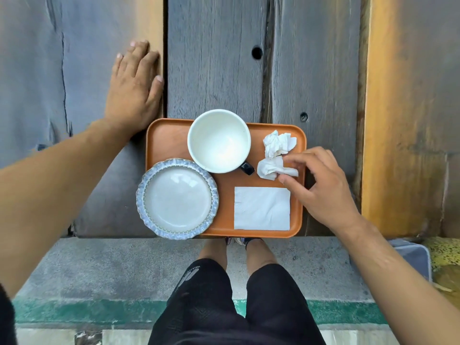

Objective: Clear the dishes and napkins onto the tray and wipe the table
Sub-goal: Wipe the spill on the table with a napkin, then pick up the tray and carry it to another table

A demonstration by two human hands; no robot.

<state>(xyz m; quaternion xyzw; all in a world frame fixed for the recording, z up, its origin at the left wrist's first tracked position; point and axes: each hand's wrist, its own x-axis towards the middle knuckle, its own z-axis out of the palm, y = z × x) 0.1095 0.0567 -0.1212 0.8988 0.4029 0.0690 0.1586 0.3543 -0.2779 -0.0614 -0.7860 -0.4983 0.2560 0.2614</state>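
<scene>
A: What are the hands doing, starting from the left of the tray (171,139)?

B: The left hand (133,92) is lying flat on the wooden table (214,58), fingers straight and slightly spread, just beyond the tray's far left corner and holding nothing. The right hand (321,188) is reaching in over the tray's right edge, thumb and fingers curling around a crumpled napkin (270,169) and touching it.

A: And what is sitting on the tray?

B: A plate (177,199) with a blue scalloped rim is overhanging the near left corner. A white cup (219,140) with a dark handle is standing at the far edge, touching the plate. A second crumpled napkin (277,143) is lying in the far right corner, and a flat folded napkin (262,208) in the near right.

A: Any writing?

B: There is white print on the black shorts (206,295), too small to read.
</scene>
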